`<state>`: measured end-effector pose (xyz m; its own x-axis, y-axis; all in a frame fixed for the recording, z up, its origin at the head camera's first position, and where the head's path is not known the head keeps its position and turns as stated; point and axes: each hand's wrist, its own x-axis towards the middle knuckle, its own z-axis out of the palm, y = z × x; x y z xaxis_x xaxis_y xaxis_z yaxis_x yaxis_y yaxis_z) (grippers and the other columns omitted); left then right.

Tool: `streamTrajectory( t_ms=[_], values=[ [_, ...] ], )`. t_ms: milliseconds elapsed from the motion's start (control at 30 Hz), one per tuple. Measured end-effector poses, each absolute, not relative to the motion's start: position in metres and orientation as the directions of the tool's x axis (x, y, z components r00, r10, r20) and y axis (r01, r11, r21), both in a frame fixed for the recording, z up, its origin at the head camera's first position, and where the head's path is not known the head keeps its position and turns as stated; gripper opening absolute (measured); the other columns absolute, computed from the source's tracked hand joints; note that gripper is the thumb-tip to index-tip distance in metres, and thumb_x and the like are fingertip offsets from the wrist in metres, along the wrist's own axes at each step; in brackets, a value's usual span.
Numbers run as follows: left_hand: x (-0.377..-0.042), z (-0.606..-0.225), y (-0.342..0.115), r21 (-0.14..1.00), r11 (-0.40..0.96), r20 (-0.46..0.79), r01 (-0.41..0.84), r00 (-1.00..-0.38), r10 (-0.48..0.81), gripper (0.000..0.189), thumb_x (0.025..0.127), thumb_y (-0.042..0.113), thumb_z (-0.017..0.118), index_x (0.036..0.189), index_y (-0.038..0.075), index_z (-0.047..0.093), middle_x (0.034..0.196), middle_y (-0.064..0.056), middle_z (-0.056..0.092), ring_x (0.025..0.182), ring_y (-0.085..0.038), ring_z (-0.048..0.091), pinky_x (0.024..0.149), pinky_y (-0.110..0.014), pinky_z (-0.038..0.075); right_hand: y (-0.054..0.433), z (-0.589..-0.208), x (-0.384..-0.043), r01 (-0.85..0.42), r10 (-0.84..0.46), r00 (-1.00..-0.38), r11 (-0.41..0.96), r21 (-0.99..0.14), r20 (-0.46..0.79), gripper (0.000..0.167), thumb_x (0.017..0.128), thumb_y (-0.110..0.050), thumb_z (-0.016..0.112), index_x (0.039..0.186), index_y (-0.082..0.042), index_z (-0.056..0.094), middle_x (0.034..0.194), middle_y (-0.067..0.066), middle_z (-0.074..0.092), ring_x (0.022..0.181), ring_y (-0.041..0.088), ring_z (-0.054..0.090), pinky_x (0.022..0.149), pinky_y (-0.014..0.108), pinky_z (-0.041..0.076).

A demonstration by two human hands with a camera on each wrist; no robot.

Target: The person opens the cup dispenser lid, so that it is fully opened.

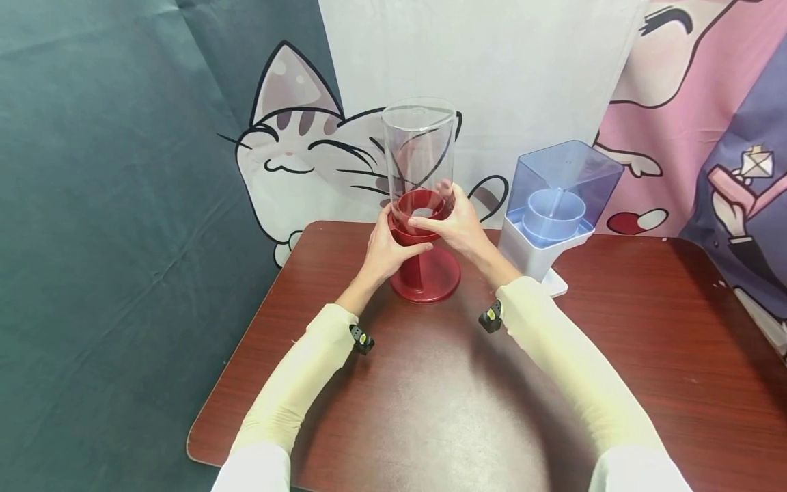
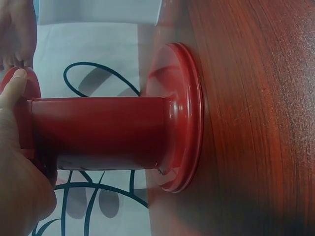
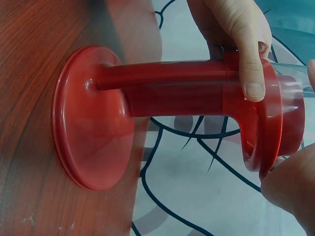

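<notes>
A red stand (image 1: 441, 279) with a round base and a ring-shaped top stands upright on the table. Inside its top sits a tall clear cylinder (image 1: 424, 147), open end up, with a red cup-like part (image 3: 294, 115) at its lower end. My left hand (image 1: 387, 247) grips the stand's ring from the left, its thumb across the front. On the other side, my right hand (image 1: 458, 224) holds the lower part of the cylinder just above the ring. The right wrist view shows the left thumb (image 3: 253, 81) pressed against the red collar. Some fingers are hidden behind the cylinder.
To the right is a white dispenser (image 1: 529, 246) with a blue see-through hopper (image 1: 572, 167). A brown wooden table (image 1: 393, 410) lies underneath. Behind its far edge hangs a white cloth (image 1: 504, 82) printed with a cartoon cat. A green cloth (image 1: 111, 239) covers the left side.
</notes>
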<state>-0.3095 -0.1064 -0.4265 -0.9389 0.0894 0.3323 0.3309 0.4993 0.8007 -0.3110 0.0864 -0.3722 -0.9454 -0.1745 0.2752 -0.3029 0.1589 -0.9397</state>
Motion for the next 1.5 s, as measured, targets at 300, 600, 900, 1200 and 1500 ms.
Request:
streamTrajectory(
  t_ms=[300, 600, 900, 1200, 1500],
  values=[
    [-0.307, -0.428, -0.107, 0.795, 0.501, 0.354, 0.342, -0.932, 0.074, 0.107, 0.080, 0.043, 0.093, 0.163, 0.016, 0.032, 0.157, -0.007, 0.051, 0.138, -0.025, 0.052, 0.111, -0.047, 0.051, 0.083, -0.374, -0.314, -0.326, -0.136, -0.942, 0.159, -0.932, 0.307, 0.094, 0.083, -0.027, 0.093, 0.158, -0.003, 0.040, 0.156, 0.014, 0.054, 0.142, 0.026, 0.052, 0.119, 0.042, 0.042],
    [-0.304, -0.421, -0.110, 0.781, 0.504, 0.389, 0.369, -0.919, 0.070, 0.108, 0.078, 0.046, 0.094, 0.162, 0.015, 0.034, 0.154, -0.007, 0.053, 0.134, -0.024, 0.055, 0.107, -0.044, 0.054, 0.083, -0.369, -0.310, -0.354, -0.117, -0.934, 0.192, -0.915, 0.337, 0.094, 0.082, -0.033, 0.094, 0.156, -0.005, 0.043, 0.153, 0.010, 0.058, 0.137, 0.022, 0.057, 0.116, 0.039, 0.046],
    [-0.297, -0.412, -0.106, 0.749, 0.531, 0.426, 0.396, -0.902, 0.072, 0.105, 0.077, 0.047, 0.095, 0.160, 0.016, 0.038, 0.151, -0.006, 0.057, 0.131, -0.023, 0.058, 0.107, -0.042, 0.054, 0.087, -0.363, -0.301, -0.390, -0.099, -0.921, 0.215, -0.895, 0.377, 0.090, 0.082, -0.031, 0.094, 0.152, -0.002, 0.046, 0.149, 0.010, 0.061, 0.128, 0.022, 0.060, 0.112, 0.039, 0.049],
    [-0.285, -0.406, -0.100, 0.732, 0.546, 0.430, 0.407, -0.898, 0.093, 0.106, 0.077, 0.047, 0.095, 0.160, 0.014, 0.038, 0.152, -0.007, 0.056, 0.132, -0.024, 0.057, 0.107, -0.043, 0.054, 0.095, -0.360, -0.288, -0.409, -0.093, -0.912, 0.217, -0.886, 0.399, 0.093, 0.082, -0.030, 0.094, 0.156, -0.006, 0.043, 0.144, 0.009, 0.062, 0.108, 0.023, 0.064, 0.103, 0.037, 0.053],
    [-0.268, -0.400, -0.090, 0.716, 0.554, 0.434, 0.424, -0.893, 0.123, 0.109, 0.075, 0.049, 0.095, 0.161, 0.013, 0.039, 0.152, -0.006, 0.057, 0.132, -0.022, 0.058, 0.107, -0.042, 0.053, 0.106, -0.357, -0.267, -0.402, -0.070, -0.915, 0.251, -0.881, 0.397, 0.095, 0.081, -0.026, 0.095, 0.159, -0.009, 0.042, 0.146, 0.007, 0.061, 0.115, 0.025, 0.063, 0.104, 0.031, 0.051]
  ],
)
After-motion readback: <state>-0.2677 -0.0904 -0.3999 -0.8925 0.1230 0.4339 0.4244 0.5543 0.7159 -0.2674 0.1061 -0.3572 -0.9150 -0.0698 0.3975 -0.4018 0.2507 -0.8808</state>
